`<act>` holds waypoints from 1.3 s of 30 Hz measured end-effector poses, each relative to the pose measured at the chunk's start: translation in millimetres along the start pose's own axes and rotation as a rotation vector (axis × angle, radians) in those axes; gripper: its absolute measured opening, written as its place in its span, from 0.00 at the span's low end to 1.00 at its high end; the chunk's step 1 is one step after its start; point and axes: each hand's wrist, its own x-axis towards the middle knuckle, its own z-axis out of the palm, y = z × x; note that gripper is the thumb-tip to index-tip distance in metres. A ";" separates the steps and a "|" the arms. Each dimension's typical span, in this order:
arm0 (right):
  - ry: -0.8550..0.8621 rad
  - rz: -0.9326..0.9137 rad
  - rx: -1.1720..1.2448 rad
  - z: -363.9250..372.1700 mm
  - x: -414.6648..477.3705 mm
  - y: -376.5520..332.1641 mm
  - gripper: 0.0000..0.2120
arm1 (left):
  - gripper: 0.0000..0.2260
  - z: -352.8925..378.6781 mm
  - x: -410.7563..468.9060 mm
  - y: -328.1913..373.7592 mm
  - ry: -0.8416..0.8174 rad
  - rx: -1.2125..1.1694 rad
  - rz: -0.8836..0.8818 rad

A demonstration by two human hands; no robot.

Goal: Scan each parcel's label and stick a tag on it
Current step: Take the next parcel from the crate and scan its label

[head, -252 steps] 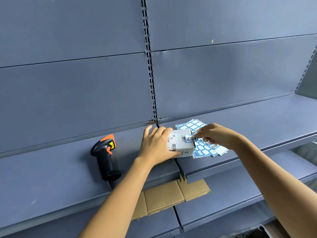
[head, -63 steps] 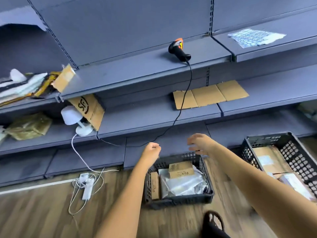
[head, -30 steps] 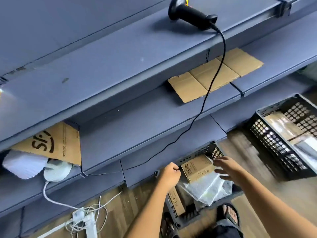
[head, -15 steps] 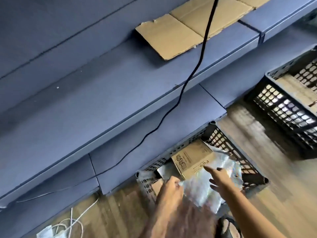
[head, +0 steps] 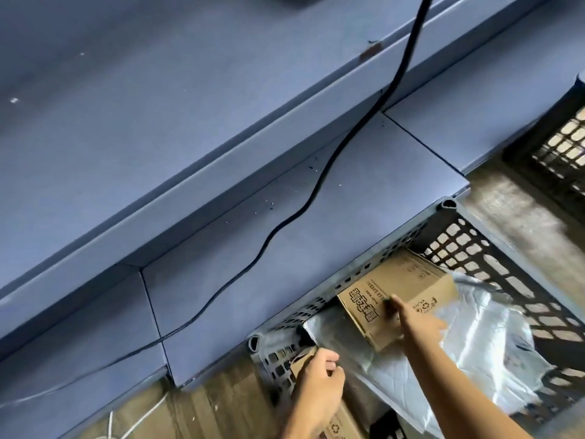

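Two bare hands reach down into a dark plastic crate [head: 364,274] in the lower right of the frame. The crate sits on the wood floor [head: 215,407], just beside the bottom blue shelf [head: 316,248].

Inside the crate lies a brown cardboard box [head: 411,280] with dark print on its top. It rests on a shiny silver bag [head: 474,343] that fills most of the crate.

The right hand [head: 418,323] is on top of this box. Its grip is loose and open, with the fingers [head: 394,304] stretched out flat and touching the box top. The hand is blurry.

The left hand [head: 319,381] is at the bottom middle of the frame, over the left end of the crate. Its fingers are curled in. A small brown box [head: 338,423] stands on end right under it. I cannot tell if the grip has hold of that box or only touches it.

One black cable [head: 316,185] runs from the top of the frame down across the shelves to the left edge. Part of a second dark crate [head: 554,160] shows at the right edge. A thin white cord [head: 126,426] lies on the floor at the lower left.
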 end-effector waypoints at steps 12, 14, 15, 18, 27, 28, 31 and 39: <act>-0.399 0.122 0.159 -114.3 -102.6 -10.2 0.13 | 0.36 -35.8 -102.0 40.9 0.174 0.232 0.259; -0.452 0.147 0.159 -143.2 -134.5 -26.5 0.10 | 0.40 -44.0 -134.6 60.7 0.194 0.359 0.353; -0.502 0.143 0.170 -154.2 -149.9 -32.6 0.10 | 0.41 -47.6 -149.4 69.9 0.213 0.421 0.375; -0.611 0.046 0.127 -186.6 -202.8 -69.3 0.22 | 0.42 -65.1 -204.3 108.3 0.318 0.646 0.496; -0.712 0.031 -0.082 -290.7 -356.7 -158.0 0.18 | 0.27 -129.0 -368.8 201.7 0.414 0.704 0.728; -0.694 0.021 -0.111 -300.5 -368.8 -163.6 0.22 | 0.26 -135.6 -387.2 210.3 0.399 0.690 0.735; -0.664 -0.212 -0.285 -326.1 -395.4 -182.6 0.44 | 0.25 -156.2 -425.6 230.7 0.388 0.559 0.720; -1.046 -0.914 -0.632 -373.6 -461.5 -262.8 0.47 | 0.16 -222.4 -486.5 277.6 0.240 0.086 0.658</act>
